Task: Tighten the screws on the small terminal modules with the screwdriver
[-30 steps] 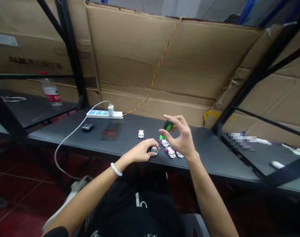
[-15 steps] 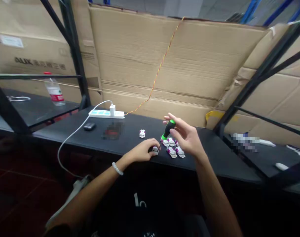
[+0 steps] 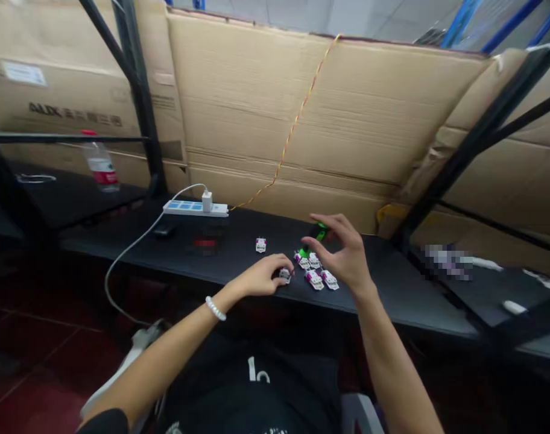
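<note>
My left hand (image 3: 262, 275) rests on the black table (image 3: 383, 283), fingers closed round a small white part (image 3: 284, 275). My right hand (image 3: 342, 252) grips a screwdriver with a black and green handle (image 3: 318, 234), its tip slanting down toward the part under my left hand. Several small white and purple parts (image 3: 318, 272) lie clustered on the table between the hands and just under my right hand. One more white part (image 3: 260, 245) sits alone, farther back to the left.
A white power strip (image 3: 193, 208) with a plugged charger and white cable lies at the back left, a small dark object (image 3: 163, 229) beside it. Cardboard sheets (image 3: 302, 114) line the back. Black shelf frames (image 3: 134, 90) stand on both sides. A water bottle (image 3: 101, 166) is far left.
My right hand has turned on the screwdriver handle, fingers shifting round it, and the handle has tipped to the right. My left hand stays on the small part.
</note>
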Action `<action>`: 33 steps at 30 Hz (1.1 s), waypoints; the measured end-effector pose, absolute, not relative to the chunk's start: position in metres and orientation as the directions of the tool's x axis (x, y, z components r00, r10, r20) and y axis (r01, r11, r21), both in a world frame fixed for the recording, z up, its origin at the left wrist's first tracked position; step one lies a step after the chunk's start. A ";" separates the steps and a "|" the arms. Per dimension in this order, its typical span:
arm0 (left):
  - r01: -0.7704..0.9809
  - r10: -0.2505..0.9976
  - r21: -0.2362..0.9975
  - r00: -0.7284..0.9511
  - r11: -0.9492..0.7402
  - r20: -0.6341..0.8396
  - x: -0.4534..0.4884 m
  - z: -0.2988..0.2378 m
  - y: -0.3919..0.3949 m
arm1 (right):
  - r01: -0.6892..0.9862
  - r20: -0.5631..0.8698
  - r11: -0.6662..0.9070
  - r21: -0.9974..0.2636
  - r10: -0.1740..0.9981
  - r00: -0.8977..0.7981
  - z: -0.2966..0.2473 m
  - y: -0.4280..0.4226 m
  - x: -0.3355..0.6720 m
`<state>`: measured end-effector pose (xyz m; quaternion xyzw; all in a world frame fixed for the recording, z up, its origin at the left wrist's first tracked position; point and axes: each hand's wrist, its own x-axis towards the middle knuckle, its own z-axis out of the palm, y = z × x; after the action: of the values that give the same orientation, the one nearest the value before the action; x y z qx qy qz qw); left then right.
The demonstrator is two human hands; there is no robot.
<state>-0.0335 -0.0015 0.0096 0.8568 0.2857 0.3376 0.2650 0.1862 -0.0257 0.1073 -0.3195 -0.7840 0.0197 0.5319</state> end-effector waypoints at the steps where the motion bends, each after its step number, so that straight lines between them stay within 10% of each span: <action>1: 0.313 0.671 0.647 0.606 -0.695 0.427 -0.033 0.010 -0.001 | 0.472 0.814 0.799 -0.371 0.525 -0.248 0.107 -0.026 0.187; 33: 0.323 0.675 0.648 0.613 -0.689 0.412 -0.032 0.012 -0.002 | 0.502 0.799 0.798 -0.334 0.522 -0.298 0.103 -0.020 0.181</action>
<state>-0.0324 -0.0021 0.0118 0.8576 0.2909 0.3303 0.2660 0.1810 -0.0198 0.1031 -0.3179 -0.8055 0.0099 0.5000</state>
